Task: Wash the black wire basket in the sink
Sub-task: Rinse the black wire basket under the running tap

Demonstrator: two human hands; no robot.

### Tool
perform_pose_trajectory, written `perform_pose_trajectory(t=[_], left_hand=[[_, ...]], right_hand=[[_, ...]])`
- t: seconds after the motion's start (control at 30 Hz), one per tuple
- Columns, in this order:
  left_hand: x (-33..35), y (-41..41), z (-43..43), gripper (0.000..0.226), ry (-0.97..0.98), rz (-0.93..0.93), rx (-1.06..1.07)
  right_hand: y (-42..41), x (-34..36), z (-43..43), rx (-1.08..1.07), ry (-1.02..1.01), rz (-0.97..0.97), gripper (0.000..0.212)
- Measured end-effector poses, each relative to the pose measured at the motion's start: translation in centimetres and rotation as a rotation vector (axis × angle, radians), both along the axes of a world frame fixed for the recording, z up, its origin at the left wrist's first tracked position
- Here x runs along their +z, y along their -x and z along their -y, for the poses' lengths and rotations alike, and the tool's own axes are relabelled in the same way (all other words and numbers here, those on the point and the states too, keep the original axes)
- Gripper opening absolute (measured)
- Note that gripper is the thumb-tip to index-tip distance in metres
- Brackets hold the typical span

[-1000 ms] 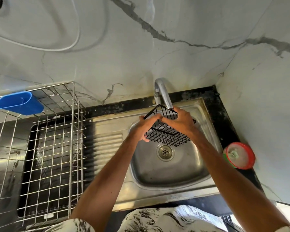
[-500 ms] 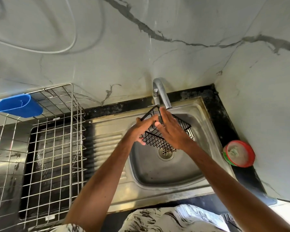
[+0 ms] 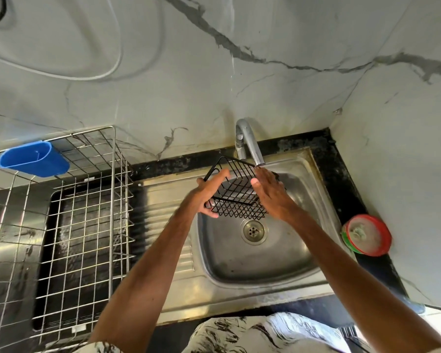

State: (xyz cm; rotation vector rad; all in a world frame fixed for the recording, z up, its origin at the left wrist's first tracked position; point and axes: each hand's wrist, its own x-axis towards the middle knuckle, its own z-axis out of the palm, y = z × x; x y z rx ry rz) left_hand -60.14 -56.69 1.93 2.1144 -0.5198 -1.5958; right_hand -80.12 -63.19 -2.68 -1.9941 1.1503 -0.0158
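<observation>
The black wire basket (image 3: 236,191) hangs tilted over the steel sink (image 3: 260,256), just under the spout of the chrome tap (image 3: 248,143). My left hand (image 3: 209,193) grips the basket's left side, thumb over the rim and fingers beneath. My right hand (image 3: 270,193) lies flat against the basket's right side with straight fingers, tips close to the spout. The right part of the basket is hidden behind that hand. I cannot tell whether water runs from the tap.
A steel wire dish rack (image 3: 69,225) with a blue plastic cup holder (image 3: 33,159) stands on the drainboard to the left. A red-rimmed round container (image 3: 367,234) sits on the black counter at the right. The drain (image 3: 253,230) lies below the basket. Marble walls close the corner.
The basket has been turned and lifted closer to the spout. My right hand slid up along its right side; my left hand shifted its grip to the left rim.
</observation>
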Motion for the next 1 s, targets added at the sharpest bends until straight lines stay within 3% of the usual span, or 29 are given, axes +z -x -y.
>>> perform_pose_trajectory(t=[0.1, 0.3, 0.4, 0.57, 0.63, 0.8, 0.9, 1.0], left_hand=[[-0.2, 0.1, 0.0, 0.134, -0.012, 0.008, -0.005], [0.0, 0.5, -0.5, 0.107, -0.057, -0.006, -0.015], [0.5, 0.2, -0.7, 0.093, -0.013, -0.009, -0.098], [0.6, -0.3, -0.8, 0.086, 0.006, 0.003, -0.087], [0.3, -0.3, -0.8, 0.088, 0.005, -0.015, -0.063], [0.6, 0.2, -0.8, 0.108, -0.028, -0.054, 0.067], [0.7, -0.1, -0.6, 0.098, -0.018, -0.100, 0.112], [0.6, 0.0, -0.6, 0.098, -0.003, -0.088, 0.085]], right_hand=[[-1.1, 1.1, -0.7, 0.020, -0.055, 0.010, 0.083], [-4.0, 2.4, -1.8, 0.180, 0.013, 0.174, 0.083], [-2.2, 0.9, 0.5, 0.065, 0.006, 0.110, 0.076], [1.4, -1.0, 2.8, -0.220, -0.221, 0.062, 0.063], [0.3, 0.3, 1.9, -0.169, -0.170, 0.043, 0.066], [-4.2, 4.0, -0.9, 0.196, -0.009, 0.147, 0.069], [-4.4, 3.3, -0.2, 0.233, 0.022, 0.213, 0.065], [-3.7, 2.7, 0.7, 0.245, 0.188, 0.128, 0.058]])
